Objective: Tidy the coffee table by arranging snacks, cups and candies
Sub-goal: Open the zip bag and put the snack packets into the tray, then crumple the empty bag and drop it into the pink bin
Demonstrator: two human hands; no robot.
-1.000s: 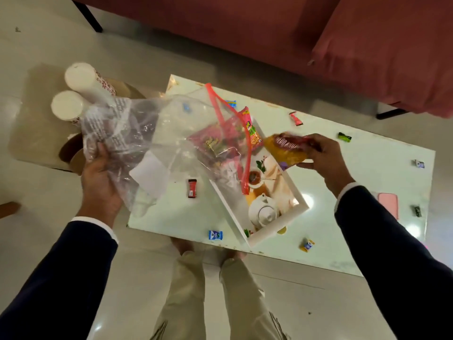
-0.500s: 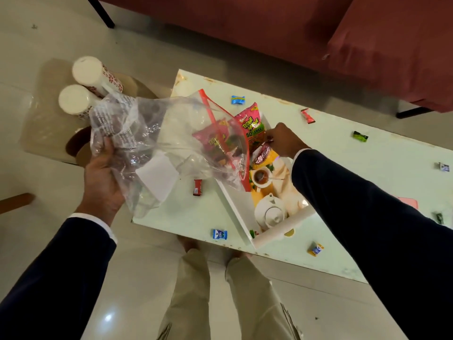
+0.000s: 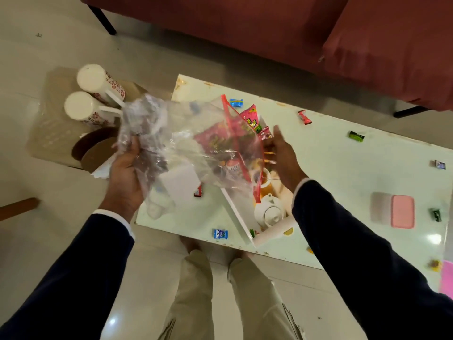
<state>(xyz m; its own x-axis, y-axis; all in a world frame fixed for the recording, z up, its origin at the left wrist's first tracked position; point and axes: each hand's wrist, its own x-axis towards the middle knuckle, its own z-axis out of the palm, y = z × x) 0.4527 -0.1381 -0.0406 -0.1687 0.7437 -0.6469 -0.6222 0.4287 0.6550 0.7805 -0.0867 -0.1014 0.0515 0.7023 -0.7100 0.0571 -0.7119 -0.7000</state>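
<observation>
My left hand grips the crumpled end of a clear plastic zip bag with a red zip strip, held above the white coffee table. My right hand hovers at the bag's mouth with its fingers apart and nothing in it. Under the bag, pink and yellow snack packets lie in a white tray printed with a teapot picture. Wrapped candies are scattered on the table: blue, red, green and another blue one near the front edge.
Two white floral cups and brown round coasters sit on a low stand left of the table. A pink rectangular case lies on the table's right part. A red sofa runs behind the table. My legs stand at the front edge.
My right hand put the yellow-red snack packet down by the tray and now hovers open at the bag's mouth. My left hand kept hold of the bag.
</observation>
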